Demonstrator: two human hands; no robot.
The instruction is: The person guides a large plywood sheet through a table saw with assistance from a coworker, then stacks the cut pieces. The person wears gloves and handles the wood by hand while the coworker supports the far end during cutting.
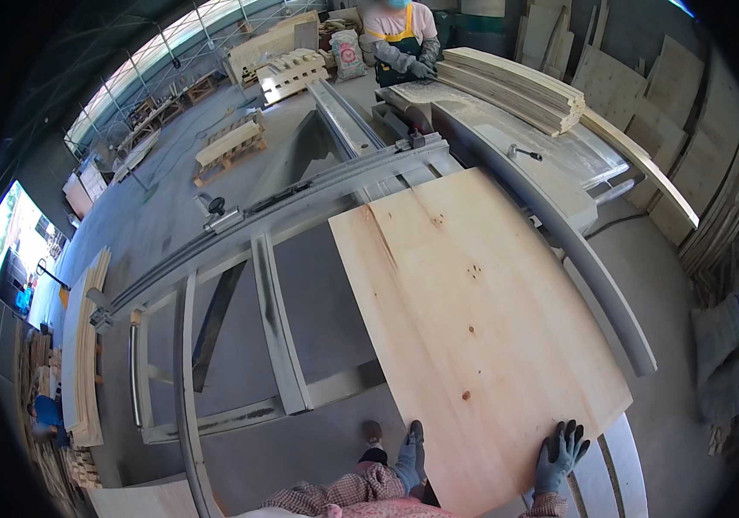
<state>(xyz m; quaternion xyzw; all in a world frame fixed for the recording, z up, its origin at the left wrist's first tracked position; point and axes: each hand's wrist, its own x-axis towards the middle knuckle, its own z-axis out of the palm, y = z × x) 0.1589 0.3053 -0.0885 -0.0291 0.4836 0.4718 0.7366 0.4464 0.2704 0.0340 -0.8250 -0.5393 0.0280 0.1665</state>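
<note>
A large pale plywood sheet point(481, 337) with several brown knots lies on a panel saw's metal frame point(279, 328). My right hand point(561, 455), in a grey-blue glove with dark fingertips, rests flat on the sheet's near right corner, fingers spread. Against the sheet's near left edge is my left hand point(411, 457), gloved alike, its fingers stretched forward along that edge. The sheet's far end reaches the saw's crossbar. Along its right side runs a long grey metal fence point(589, 268).
Across the saw, a co-worker point(402, 39) in an apron and gloves stands beside a stack of curved boards point(512, 86) on the metal table. Plywood panels point(714, 164) lean along the right wall. A stack of sheets point(84, 354) stands at left; a small wooden pallet point(229, 147) lies beyond.
</note>
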